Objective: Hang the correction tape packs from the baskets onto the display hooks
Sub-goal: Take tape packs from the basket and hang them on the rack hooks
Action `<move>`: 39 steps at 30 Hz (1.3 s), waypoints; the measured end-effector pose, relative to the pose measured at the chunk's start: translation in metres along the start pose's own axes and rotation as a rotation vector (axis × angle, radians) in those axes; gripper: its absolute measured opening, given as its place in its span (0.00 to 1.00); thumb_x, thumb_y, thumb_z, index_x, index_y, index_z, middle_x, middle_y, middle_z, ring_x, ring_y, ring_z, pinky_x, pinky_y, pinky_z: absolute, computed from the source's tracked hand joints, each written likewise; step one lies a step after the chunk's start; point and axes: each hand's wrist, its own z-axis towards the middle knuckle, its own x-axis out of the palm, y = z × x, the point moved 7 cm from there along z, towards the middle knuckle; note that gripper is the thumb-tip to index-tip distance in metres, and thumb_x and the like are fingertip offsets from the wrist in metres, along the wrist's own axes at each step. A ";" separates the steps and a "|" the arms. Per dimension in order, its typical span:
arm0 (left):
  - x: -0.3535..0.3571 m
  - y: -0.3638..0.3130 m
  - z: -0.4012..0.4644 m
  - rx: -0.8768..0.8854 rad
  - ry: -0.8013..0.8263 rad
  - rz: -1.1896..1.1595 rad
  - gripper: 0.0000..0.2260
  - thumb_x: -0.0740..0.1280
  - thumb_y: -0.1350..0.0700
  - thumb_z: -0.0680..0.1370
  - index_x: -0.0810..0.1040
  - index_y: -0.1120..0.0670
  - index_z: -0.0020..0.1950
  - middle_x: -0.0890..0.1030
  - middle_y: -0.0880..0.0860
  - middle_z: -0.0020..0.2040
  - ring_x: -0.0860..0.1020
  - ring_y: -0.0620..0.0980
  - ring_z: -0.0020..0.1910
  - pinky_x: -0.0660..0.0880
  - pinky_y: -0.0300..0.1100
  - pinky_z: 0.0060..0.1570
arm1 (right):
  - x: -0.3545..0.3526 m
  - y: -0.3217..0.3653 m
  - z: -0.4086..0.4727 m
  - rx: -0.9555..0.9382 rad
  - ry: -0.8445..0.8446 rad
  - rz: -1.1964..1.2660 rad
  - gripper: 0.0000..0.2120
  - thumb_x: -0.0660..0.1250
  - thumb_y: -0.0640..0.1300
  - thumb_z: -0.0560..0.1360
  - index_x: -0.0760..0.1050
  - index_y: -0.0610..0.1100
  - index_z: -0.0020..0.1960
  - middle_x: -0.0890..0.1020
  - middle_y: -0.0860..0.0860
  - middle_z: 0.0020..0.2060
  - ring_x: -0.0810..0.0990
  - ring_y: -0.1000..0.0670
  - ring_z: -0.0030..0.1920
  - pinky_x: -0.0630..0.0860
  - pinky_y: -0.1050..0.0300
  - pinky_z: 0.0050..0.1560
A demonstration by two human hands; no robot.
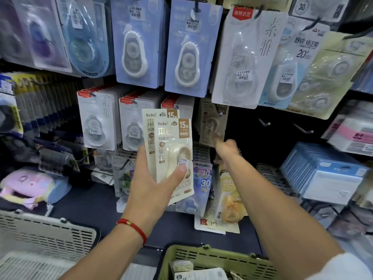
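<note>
Cream packs (171,150) are being gripped by the left hand (153,184), thumb clamped across them; the right hand (226,147), fingers blurred beyond telling, is reaching toward the hung pack (212,126) just beyond its fingertips, which it should steady.

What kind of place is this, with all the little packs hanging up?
Probably a stationery shop: correction tape packs with price stickers hang in rows on display hooks, and a green basket of stock sits below.

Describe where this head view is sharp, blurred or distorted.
Head view: the cream packs in the left hand read sharply; the right hand is motion-blurred; packs at the edges bow from wide-angle distortion; glare on the blue packs.
</note>
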 end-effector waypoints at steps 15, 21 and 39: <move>0.030 -0.002 -0.007 -0.014 0.152 -0.099 0.32 0.82 0.52 0.69 0.74 0.48 0.70 0.86 0.45 0.62 0.84 0.44 0.61 0.82 0.37 0.53 | -0.055 0.008 -0.199 -0.500 0.365 0.139 0.14 0.75 0.54 0.77 0.78 0.52 0.59 0.87 0.50 0.51 0.86 0.46 0.50 0.85 0.51 0.49; 0.006 0.001 -0.002 -0.104 0.004 -0.105 0.19 0.74 0.51 0.80 0.74 0.39 0.68 0.85 0.45 0.60 0.87 0.50 0.55 0.85 0.51 0.38 | -0.067 0.008 -0.185 -0.480 0.249 0.240 0.13 0.73 0.51 0.80 0.73 0.53 0.60 0.88 0.56 0.50 0.88 0.54 0.49 0.84 0.60 0.43; -0.005 0.007 0.001 -0.049 -0.017 -0.048 0.18 0.70 0.58 0.83 0.73 0.38 0.67 0.85 0.38 0.55 0.86 0.46 0.52 0.85 0.46 0.38 | -0.053 -0.002 -0.125 -0.515 0.043 0.302 0.12 0.75 0.57 0.77 0.78 0.54 0.55 0.88 0.57 0.43 0.85 0.60 0.42 0.78 0.67 0.39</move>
